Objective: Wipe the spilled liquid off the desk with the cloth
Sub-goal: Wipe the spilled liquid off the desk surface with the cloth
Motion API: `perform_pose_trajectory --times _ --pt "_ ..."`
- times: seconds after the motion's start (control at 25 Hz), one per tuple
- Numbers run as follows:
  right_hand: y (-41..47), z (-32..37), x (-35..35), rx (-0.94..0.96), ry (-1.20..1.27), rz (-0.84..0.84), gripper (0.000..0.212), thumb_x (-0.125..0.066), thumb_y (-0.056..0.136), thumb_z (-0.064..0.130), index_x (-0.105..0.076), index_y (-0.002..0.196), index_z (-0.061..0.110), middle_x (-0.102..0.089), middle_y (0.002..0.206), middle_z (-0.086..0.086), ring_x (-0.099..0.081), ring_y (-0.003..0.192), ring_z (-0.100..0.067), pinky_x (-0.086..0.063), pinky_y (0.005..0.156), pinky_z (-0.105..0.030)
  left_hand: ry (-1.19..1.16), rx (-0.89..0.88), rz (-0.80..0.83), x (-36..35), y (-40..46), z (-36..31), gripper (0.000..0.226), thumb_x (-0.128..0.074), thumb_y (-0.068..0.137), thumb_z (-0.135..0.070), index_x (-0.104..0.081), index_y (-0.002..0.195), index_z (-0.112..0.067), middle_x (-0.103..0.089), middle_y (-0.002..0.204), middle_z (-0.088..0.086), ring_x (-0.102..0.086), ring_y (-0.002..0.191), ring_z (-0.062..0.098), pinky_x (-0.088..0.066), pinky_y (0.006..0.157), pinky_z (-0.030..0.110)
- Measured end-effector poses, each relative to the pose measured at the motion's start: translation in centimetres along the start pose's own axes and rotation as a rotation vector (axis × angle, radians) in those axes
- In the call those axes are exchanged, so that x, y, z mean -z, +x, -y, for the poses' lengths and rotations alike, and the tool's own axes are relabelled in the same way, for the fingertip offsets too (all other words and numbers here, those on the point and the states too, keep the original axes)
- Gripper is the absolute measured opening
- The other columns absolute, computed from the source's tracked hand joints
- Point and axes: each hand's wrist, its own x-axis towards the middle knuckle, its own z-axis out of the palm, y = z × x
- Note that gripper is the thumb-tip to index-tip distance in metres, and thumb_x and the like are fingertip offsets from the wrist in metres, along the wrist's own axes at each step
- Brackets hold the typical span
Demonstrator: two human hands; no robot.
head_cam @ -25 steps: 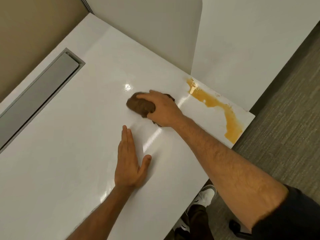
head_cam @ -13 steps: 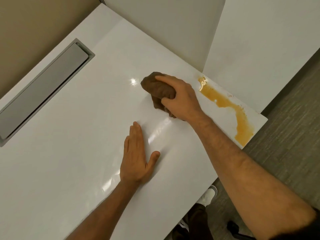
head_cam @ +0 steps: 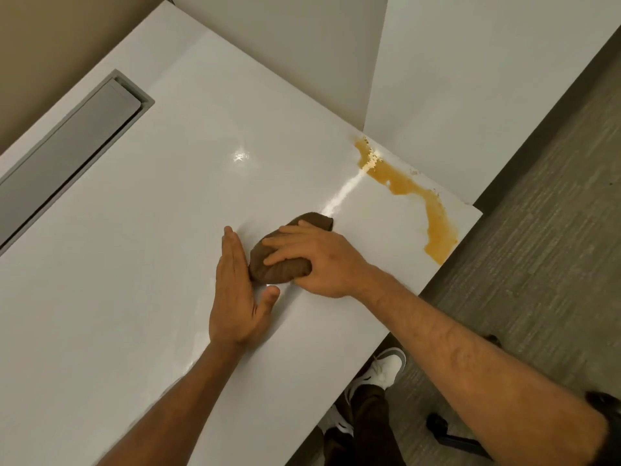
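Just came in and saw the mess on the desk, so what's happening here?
A person is cleaning a white desk. Their right hand presses a bunched brown cloth onto the desktop, while the left hand lies flat beside it, fingers next to the cloth. The amber spill sits along the far right edge near the corner, apart from the cloth and not yet wiped.

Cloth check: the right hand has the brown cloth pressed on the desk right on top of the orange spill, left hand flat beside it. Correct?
Not quite. In the head view the right hand presses the brown cloth on bare desk, apart from the orange spill, which lies untouched along the far edge. The left hand is flat beside it.
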Motion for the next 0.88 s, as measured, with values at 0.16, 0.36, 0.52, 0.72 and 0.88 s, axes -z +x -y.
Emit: perform_pose_trajectory --times 0.16,0.36,0.52,0.72,0.88 --pt "-5.6 1.0 -0.7 -0.112 0.046 0.009 0.037 -0.063 0.079 0.015 -0.077 0.112 0.026 -0.069 0.134 0.008 -0.053 0.135 -0.013 -0.028 0.118 -0.027 0.066 -0.012 0.038 -0.1 -0.3 0.9 0.101 -0.022 0.097 -0.078 0.006 0.165 -0.008 0.006 0.175 0.006 0.004 0.162 0.022 -0.002 0.131 0.037" --pt "-13.1 2.9 -0.3 -0.34 0.353 -0.115 0.041 -0.061 0.072 0.014 -0.078 0.106 0.03 -0.077 0.114 0.004 -0.072 0.107 -0.018 -0.06 0.093 -0.046 0.125 0.004 0.077 -0.2 -0.3 1.1 0.099 -0.022 0.096 -0.079 0.007 0.166 -0.016 0.006 0.176 -0.002 0.008 0.162 0.016 0.004 0.129 0.027" --pt "-15.4 3.8 3.7 -0.54 0.739 -0.688 0.044 -0.059 0.07 0.016 -0.08 0.104 0.034 -0.078 0.087 -0.009 -0.075 0.071 -0.026 -0.062 0.056 -0.04 0.155 0.008 0.098 -0.2 0.0 1.2 0.1 -0.02 0.094 -0.082 0.006 0.166 -0.017 0.007 0.175 -0.006 0.011 0.161 0.014 0.004 0.129 0.03" --pt "-14.4 3.0 8.0 -0.505 0.324 -1.099 0.055 -0.064 0.08 0.006 -0.068 0.129 0.032 -0.071 0.118 0.022 -0.072 0.097 0.0 -0.06 0.072 -0.018 0.146 0.014 0.099 -0.3 0.0 0.9 0.104 -0.019 0.092 -0.084 0.0 0.166 -0.013 0.003 0.175 -0.003 0.01 0.162 0.016 0.001 0.129 0.034" --pt "-12.4 0.7 5.1 -0.757 -0.276 -0.585 0.072 -0.07 0.093 0.034 -0.038 0.156 0.017 -0.029 0.166 -0.009 -0.029 0.152 -0.032 -0.033 0.119 -0.055 0.146 0.009 0.085 -0.4 -0.2 1.0 0.104 -0.017 0.092 -0.084 -0.002 0.166 -0.012 0.001 0.175 -0.002 0.008 0.162 0.018 -0.004 0.13 0.043"
